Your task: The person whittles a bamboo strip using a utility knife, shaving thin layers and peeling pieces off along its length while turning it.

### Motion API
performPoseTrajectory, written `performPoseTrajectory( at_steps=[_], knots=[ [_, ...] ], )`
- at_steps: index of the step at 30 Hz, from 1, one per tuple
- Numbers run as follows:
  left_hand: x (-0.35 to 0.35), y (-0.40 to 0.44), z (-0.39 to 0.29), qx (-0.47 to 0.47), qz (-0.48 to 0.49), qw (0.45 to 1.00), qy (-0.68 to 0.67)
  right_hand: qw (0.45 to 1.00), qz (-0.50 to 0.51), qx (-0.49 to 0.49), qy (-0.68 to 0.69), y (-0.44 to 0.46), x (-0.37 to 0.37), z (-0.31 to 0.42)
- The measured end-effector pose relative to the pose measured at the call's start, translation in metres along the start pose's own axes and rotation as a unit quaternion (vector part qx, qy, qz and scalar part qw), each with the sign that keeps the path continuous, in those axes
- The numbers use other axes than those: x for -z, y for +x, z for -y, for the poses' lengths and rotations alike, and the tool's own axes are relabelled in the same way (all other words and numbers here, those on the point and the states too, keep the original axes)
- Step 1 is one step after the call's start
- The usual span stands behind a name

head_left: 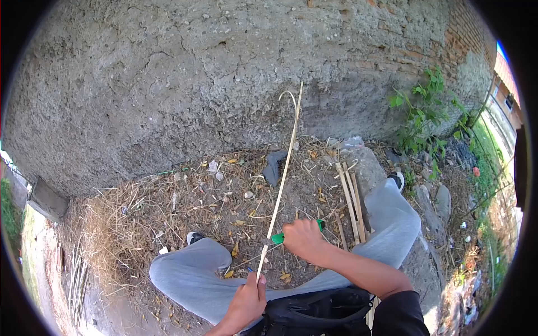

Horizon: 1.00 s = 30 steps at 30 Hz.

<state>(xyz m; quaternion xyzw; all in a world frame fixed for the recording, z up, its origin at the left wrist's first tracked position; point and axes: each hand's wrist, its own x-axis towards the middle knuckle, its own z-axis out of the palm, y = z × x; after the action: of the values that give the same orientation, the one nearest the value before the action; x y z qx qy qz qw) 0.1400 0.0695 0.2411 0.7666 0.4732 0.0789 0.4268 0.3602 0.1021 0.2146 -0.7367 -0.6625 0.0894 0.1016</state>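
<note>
A long pale bamboo strip (283, 182) slants up from my lap toward the wall, with a thin sliver curling away near its far tip. My left hand (246, 298) grips its near end, thumb along the strip. My right hand (304, 239) is closed around a green utility knife (278, 238), whose front end meets the strip a little above my left hand. Fingers hide most of the knife's handle, and the blade is too small to see clearly. Beneath both hands are my grey-trousered legs (193, 277), bent and spread apart.
Several split bamboo pieces (352, 204) lean by my right knee against a stone slab (367, 168). A rough plastered wall (224, 89) rises in front. Dry straw (120, 232) and leaves litter the ground. A black bag (314, 313) rests on my lap; a green plant (423, 115) grows at right.
</note>
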Motion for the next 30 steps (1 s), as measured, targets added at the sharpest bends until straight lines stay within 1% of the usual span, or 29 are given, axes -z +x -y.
performPoseTrajectory(
  at_steps=[1,3,4,6,7,8,9,11,14,16,18,20,21,23,25,26,27,30],
  knots=[
    [-0.001,-0.001,0.001,-0.002,-0.004,1.0,0.005,1.0,-0.001,0.001,-0.001,0.003,0.0,-0.002],
    [-0.006,-0.002,-0.001,-0.005,0.002,1.0,0.012,0.997,-0.021,-0.079,0.007,0.015,0.001,-0.014],
    [-0.008,-0.005,-0.001,-0.006,0.011,1.0,0.018,0.997,-0.022,-0.079,0.007,0.021,0.001,-0.027],
    [-0.008,-0.006,-0.001,-0.014,0.013,1.0,-0.003,0.989,-0.097,-0.115,0.002,0.04,0.008,-0.055],
    [-0.01,-0.002,-0.006,-0.023,0.017,0.999,-0.027,0.988,-0.105,-0.111,-0.007,0.051,0.015,-0.058],
    [-0.003,-0.002,-0.012,0.011,0.032,0.999,-0.016,0.99,-0.096,-0.104,-0.01,0.056,0.016,-0.056],
    [-0.003,-0.003,-0.006,0.012,0.037,0.999,-0.012,0.991,-0.084,-0.103,-0.007,0.056,0.011,-0.053],
    [-0.003,0.001,0.005,-0.004,0.01,1.0,0.007,0.991,-0.086,-0.098,-0.005,0.066,0.008,-0.052],
    [0.003,0.0,0.007,-0.018,-0.001,1.0,0.02,0.992,-0.066,-0.107,-0.015,0.081,0.01,-0.053],
    [0.002,-0.002,0.006,-0.008,0.005,1.0,0.016,0.987,-0.102,-0.121,-0.001,0.085,0.011,-0.057],
    [0.0,0.002,0.003,-0.007,0.011,1.0,0.006,0.987,-0.104,-0.121,-0.008,0.091,0.013,-0.06],
    [0.001,0.001,0.001,0.015,0.018,0.999,0.025,0.987,-0.101,-0.128,-0.013,0.091,0.009,-0.063],
    [0.0,0.001,0.005,0.014,0.02,0.999,0.026,0.985,-0.116,-0.128,-0.016,0.093,0.007,-0.063],
    [-0.005,0.003,0.014,0.002,-0.006,1.0,0.021,0.983,-0.131,-0.124,-0.023,0.103,0.006,-0.072],
    [-0.011,-0.004,0.006,-0.016,-0.019,0.999,0.028,0.973,-0.162,-0.163,-0.021,0.117,0.01,-0.091],
    [-0.012,-0.005,0.001,-0.036,-0.034,0.998,0.029,0.974,-0.146,-0.173,-0.02,0.124,0.017,-0.099],
    [-0.011,-0.005,0.0,-0.04,-0.038,0.998,0.029,0.973,-0.151,-0.172,-0.022,0.133,0.021,-0.104],
    [-0.006,-0.002,0.006,-0.039,-0.009,0.999,0.025,0.972,-0.176,-0.147,-0.04,0.157,0.017,-0.119]
  ],
)
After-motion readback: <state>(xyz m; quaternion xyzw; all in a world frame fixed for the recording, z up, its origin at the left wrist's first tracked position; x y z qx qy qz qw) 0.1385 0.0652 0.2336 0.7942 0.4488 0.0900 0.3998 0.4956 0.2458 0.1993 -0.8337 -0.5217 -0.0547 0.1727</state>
